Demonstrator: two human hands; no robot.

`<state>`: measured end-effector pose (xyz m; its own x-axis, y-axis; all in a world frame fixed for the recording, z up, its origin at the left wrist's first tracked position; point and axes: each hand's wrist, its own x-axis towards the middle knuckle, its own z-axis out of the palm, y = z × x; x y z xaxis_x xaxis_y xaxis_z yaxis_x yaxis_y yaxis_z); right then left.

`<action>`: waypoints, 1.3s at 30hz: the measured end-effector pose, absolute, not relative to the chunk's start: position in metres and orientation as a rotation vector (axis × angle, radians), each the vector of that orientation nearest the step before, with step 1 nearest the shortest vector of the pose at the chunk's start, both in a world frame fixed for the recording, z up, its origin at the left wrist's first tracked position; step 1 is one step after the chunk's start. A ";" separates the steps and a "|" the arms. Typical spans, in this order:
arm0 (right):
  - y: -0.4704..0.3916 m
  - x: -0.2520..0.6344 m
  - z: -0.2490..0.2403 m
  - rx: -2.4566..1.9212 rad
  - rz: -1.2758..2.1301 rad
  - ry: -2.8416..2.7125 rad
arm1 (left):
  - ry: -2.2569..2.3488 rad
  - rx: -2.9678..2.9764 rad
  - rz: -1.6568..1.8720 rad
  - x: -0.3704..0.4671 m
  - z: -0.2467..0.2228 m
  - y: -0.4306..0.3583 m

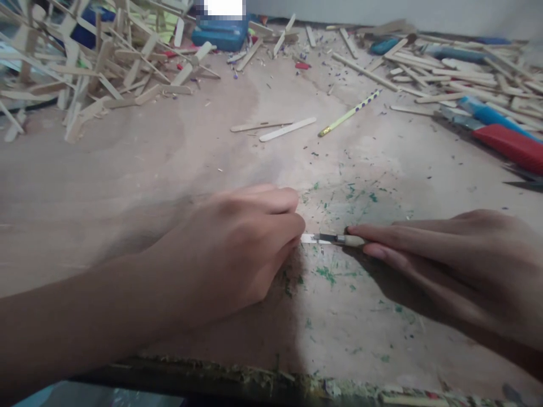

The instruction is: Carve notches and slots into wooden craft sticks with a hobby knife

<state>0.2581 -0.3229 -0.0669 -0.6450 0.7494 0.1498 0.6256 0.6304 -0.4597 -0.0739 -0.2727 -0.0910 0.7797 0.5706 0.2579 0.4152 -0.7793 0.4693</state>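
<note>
My left hand (250, 237) is closed, its curled fingers low over the wooden table (169, 316). From under its fingertips pokes the end of a pale craft stick (306, 238); the rest is hidden by the hand. My right hand (458, 260) pinches a small carving tool (341, 239) with a light wooden handle, a metal collar and a narrow flat blade. The blade points left and lies along the stick's exposed end, close to my left fingertips. Whether it cuts into the wood, I cannot tell. Green shavings (326, 274) are scattered around both hands.
Beyond my hands lie two loose craft sticks (288, 130) and a yellow pencil (350, 113). A tangled structure of glued sticks (106, 62) stands at the back left. At the right are a stick pile (462, 73) and a red-handled cutter (511, 144). The table's front edge (237, 373) is rough.
</note>
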 end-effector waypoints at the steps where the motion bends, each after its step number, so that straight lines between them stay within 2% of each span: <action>1: -0.321 0.258 -0.068 -1.085 0.506 -2.534 | 0.749 2.581 0.547 -0.074 -0.091 -0.273; 7: -0.317 0.263 -0.072 -0.991 0.381 -2.584 | 0.747 2.578 0.539 -0.075 -0.089 -0.271; 22: -0.318 0.271 -0.075 -1.083 0.568 -2.537 | 0.704 2.581 0.534 -0.074 -0.090 -0.267; 31: -0.321 0.275 -0.077 -1.067 0.554 -2.538 | 0.711 2.589 0.526 -0.073 -0.090 -0.268; 39: -0.317 0.262 -0.074 -0.991 0.389 -2.596 | 0.700 2.564 0.561 -0.075 -0.091 -0.266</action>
<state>0.2621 -0.3168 -0.0737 -0.7018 0.6808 0.2097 0.5894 0.7202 -0.3659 -0.0746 -0.2664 -0.0905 0.7918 0.5498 0.2660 0.3793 -0.7840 0.4914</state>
